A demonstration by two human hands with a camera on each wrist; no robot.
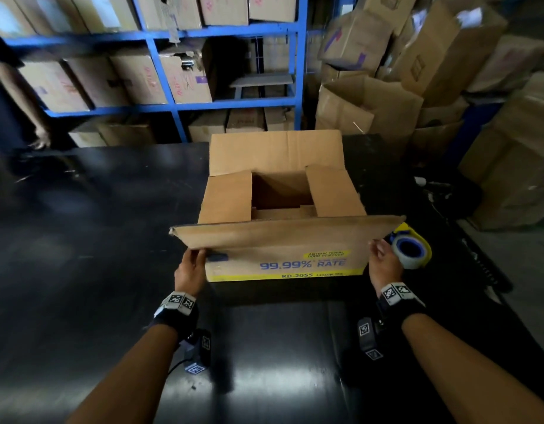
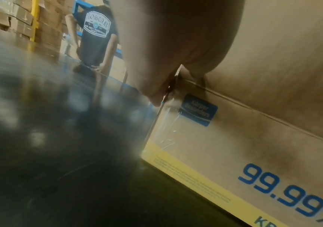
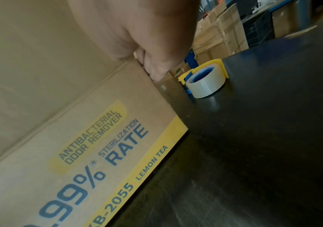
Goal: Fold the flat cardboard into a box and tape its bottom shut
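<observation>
One cardboard box (image 1: pixel 283 261) stands on the black bench (image 1: pixel 81 270), two side flaps folded in. Left hand (image 1: pixel 189 272) and right hand (image 1: pixel 384 264) each pinch the near flap's corners. Print: "99.99% RATE", "KB-2055 LEMON TEA". Only the left wrist view shows a "körper" label (image 2: pixel 198 109); the right wrist view shows one tape dispenser (image 3: pixel 205 83) whole.

The near wall of the cardboard box (image 3: pixel 90 122) reads "ANTIBACTERIAL ODOR REMOVER" in a yellow patch, then "99.99%* STERILIZATION RATE" in big blue letters. Its yellow bottom band (image 3: pixel 156 158) says "KB-2055 LEMON TEA". At the wall's upper left corner a blue label (image 2: pixel 197 112) reads "Körper Besonders". The fine print on the band is too small to read.
</observation>
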